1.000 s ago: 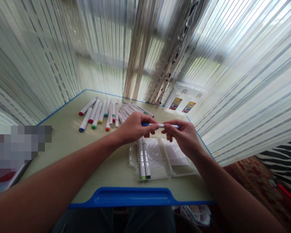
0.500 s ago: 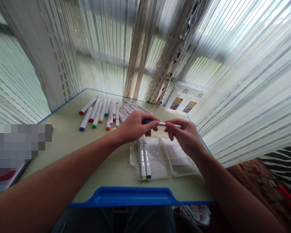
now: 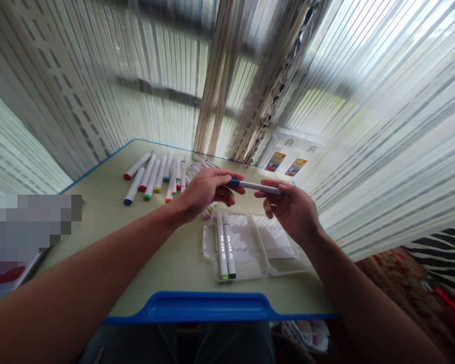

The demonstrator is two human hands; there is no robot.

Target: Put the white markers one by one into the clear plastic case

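Between my two hands a white marker (image 3: 256, 187) with a blue end is held level above the table. My left hand (image 3: 212, 188) pinches its blue end between thumb and fingers. Around the other end, the thumb and fingers of my right hand (image 3: 290, 202) are closed. Below them lies an open clear plastic case (image 3: 246, 275). In its left part two markers lie side by side, a green-ended marker (image 3: 222, 247) and a black-ended marker (image 3: 230, 247). Several white markers (image 3: 151, 177) with coloured ends lie loose beyond my left hand, which partly hides some of them.
A clear plastic box (image 3: 284, 146) with two labels stands at the table's back right, against the striped curtain (image 3: 167, 65). A blue tray edge (image 3: 212, 306) runs along the table's front. Something pixelated (image 3: 26, 232) is at the left edge.
My hands have moved slightly apart along the marker, so more of its white barrel and blue end shows. My left hand has shifted a little left; the markers in the case have not moved.
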